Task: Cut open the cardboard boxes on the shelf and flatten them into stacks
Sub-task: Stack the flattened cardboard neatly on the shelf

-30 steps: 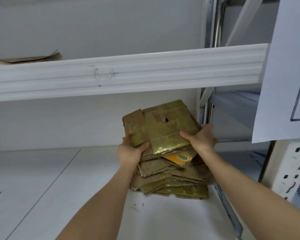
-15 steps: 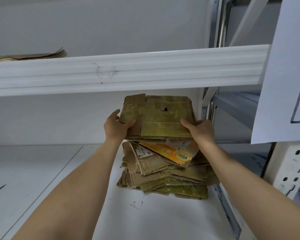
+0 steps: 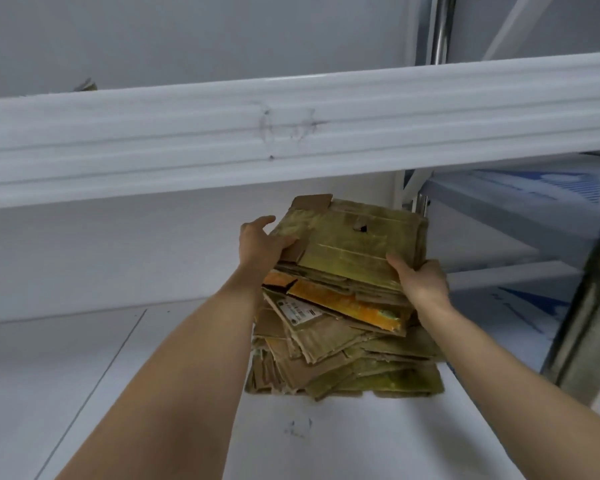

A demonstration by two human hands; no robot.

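Observation:
A stack of flattened cardboard boxes (image 3: 340,355) sits on the white lower shelf (image 3: 343,441), toward its right side. On top lies a flattened brown box covered in glossy tape (image 3: 350,244), with a small hole in its upper face. My left hand (image 3: 260,242) grips its left edge, thumb on the top face. My right hand (image 3: 420,277) grips its near right corner, thumb on top. An orange printed sheet (image 3: 340,303) and a labelled piece show just under the top box.
A white shelf beam (image 3: 291,133) runs across above the stack, with a scrap of cardboard (image 3: 85,85) showing on the upper shelf at left. Metal uprights (image 3: 440,29) and a neighbouring grey rack (image 3: 516,216) stand at right.
Both hands have carried the top flattened box up and back onto the stack, laying it flatter. The view has moved closer and tilted upward.

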